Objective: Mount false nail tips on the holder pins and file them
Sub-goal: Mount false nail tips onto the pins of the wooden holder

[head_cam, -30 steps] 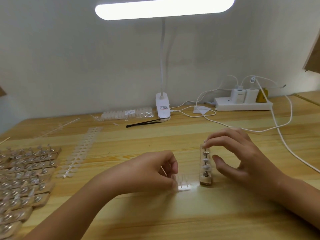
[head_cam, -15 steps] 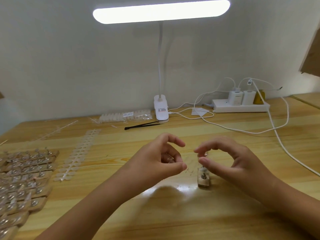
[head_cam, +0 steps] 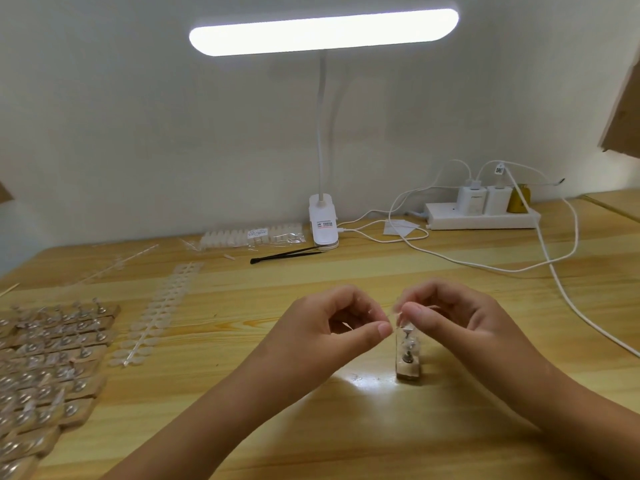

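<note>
A small wooden holder [head_cam: 408, 363] with a row of metal pins stands on the desk in front of me. Above its far end, my right hand [head_cam: 460, 317] pinches a clear nail tip [head_cam: 399, 310] between thumb and forefinger. My left hand [head_cam: 336, 327] hovers just left of it with fingers curled, and holds a clear strip of nail tips [head_cam: 347, 325] that is mostly hidden inside the hand. The left thumb tip almost meets the right fingertips. Neither hand touches the holder.
Several wooden holders with mounted tips [head_cam: 52, 362] fill the left edge. A long sprue of clear tips [head_cam: 156, 313] lies beside them. Black tweezers [head_cam: 284, 254], a bag of tips [head_cam: 252, 234], the lamp clamp [head_cam: 323, 225], a power strip [head_cam: 481, 218] and white cables [head_cam: 568, 299] lie behind and to the right.
My left hand lifted the clear strip off the desk and rose toward the right hand. My right hand left the holder's side and now pinches a tip above its far end.
</note>
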{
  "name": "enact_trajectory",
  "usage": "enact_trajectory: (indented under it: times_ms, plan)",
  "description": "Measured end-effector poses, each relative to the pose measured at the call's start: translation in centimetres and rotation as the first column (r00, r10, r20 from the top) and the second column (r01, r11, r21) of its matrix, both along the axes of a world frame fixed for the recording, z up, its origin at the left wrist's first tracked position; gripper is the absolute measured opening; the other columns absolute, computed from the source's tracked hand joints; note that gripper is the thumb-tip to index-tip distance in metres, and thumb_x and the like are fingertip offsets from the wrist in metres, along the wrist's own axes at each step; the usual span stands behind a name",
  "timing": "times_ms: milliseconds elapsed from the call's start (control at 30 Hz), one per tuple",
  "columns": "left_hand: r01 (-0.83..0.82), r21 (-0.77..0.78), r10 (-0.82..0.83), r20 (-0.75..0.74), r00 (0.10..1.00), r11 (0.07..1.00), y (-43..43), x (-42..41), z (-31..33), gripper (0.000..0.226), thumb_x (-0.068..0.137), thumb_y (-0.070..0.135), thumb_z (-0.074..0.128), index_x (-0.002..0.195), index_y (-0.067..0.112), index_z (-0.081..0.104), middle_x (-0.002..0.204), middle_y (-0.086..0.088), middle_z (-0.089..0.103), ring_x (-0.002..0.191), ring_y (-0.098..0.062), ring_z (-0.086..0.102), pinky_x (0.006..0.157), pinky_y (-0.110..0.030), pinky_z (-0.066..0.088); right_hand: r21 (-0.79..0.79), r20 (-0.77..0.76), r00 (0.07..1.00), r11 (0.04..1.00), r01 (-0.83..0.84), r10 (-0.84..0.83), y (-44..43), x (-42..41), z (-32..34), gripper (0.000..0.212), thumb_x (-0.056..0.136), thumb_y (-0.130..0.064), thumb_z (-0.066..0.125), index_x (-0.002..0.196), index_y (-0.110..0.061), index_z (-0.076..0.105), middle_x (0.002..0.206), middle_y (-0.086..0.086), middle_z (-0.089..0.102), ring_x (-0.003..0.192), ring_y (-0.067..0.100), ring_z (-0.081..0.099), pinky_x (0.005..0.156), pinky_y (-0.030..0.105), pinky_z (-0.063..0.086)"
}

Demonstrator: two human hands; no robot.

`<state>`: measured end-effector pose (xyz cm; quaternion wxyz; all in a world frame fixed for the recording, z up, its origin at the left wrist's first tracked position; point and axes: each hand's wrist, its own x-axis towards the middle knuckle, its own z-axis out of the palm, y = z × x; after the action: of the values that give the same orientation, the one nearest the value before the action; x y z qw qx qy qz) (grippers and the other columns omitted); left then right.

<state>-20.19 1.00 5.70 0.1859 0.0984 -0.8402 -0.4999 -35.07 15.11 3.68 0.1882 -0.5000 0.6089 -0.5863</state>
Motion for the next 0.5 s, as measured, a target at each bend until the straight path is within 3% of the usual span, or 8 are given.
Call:
enact_trajectory:
  times_ms: [100,200,300,400,500]
  plan:
    - [0.010,-0.034,-0.010,-0.001,1.000,0.999,0.0,0.0,0.1,0.003,0.087,0.023,0.073,0.086,0.024,0.071,0.084,0.008,0.069,0.080,-0.007,0.064,0.074,-0.021,0.052,-0.013,0.088,0.995,0.999,-0.038,0.039,0.0,-0.2,0.0,0.021,0.077,-0.046,0.072,0.086,-0.027,0.072,0.090,-0.001,0.070,0.090,0.012,0.066,0.084,0.025,0.053]
    - [0.039,-0.086,-0.040,-0.010,0.999,0.996,-0.1,0.1,0.3,0.003,0.085,0.024,0.074,0.085,0.026,0.072,0.085,0.010,0.071,0.081,-0.005,0.063,0.078,-0.021,0.051,0.050,0.213,0.966,0.986,-0.161,0.147,-0.1,-0.7,0.1,0.024,0.073,-0.043,0.070,0.082,-0.021,0.071,0.090,-0.001,0.068,0.088,0.015,0.062,0.084,0.030,0.049]
    - [0.085,-0.230,-0.096,-0.038,0.995,0.969,-0.2,0.3,0.6,0.004,0.084,0.024,0.076,0.084,0.024,0.072,0.083,0.013,0.071,0.083,-0.007,0.063,0.078,-0.019,0.047,0.115,0.343,0.904,0.944,-0.308,0.254,-0.2,-1.2,0.4,0.019,0.071,-0.039,0.071,0.078,-0.021,0.071,0.090,-0.001,0.067,0.083,0.011,0.058,0.078,0.028,0.045]
    - [0.088,-0.381,-0.125,-0.075,0.989,0.920,-0.4,0.3,0.6,0.008,0.081,0.022,0.078,0.085,0.017,0.074,0.082,0.011,0.070,0.083,-0.012,0.062,0.076,-0.020,0.046,0.157,0.306,0.913,0.932,-0.328,0.269,-0.3,-1.4,0.6,0.016,0.073,-0.038,0.070,0.077,-0.022,0.071,0.093,-0.001,0.067,0.078,0.006,0.056,0.078,0.029,0.041]
    - [0.074,-0.457,-0.137,-0.107,0.985,0.886,-0.4,0.2,0.4,0.011,0.081,0.024,0.078,0.085,0.015,0.075,0.081,0.011,0.069,0.084,-0.009,0.061,0.077,-0.024,0.048,0.193,0.242,0.934,0.930,-0.312,0.263,-0.1,-1.3,0.8,0.021,0.073,-0.042,0.070,0.079,-0.022,0.071,0.094,-0.003,0.067,0.081,0.007,0.055,0.073,0.023,0.044]
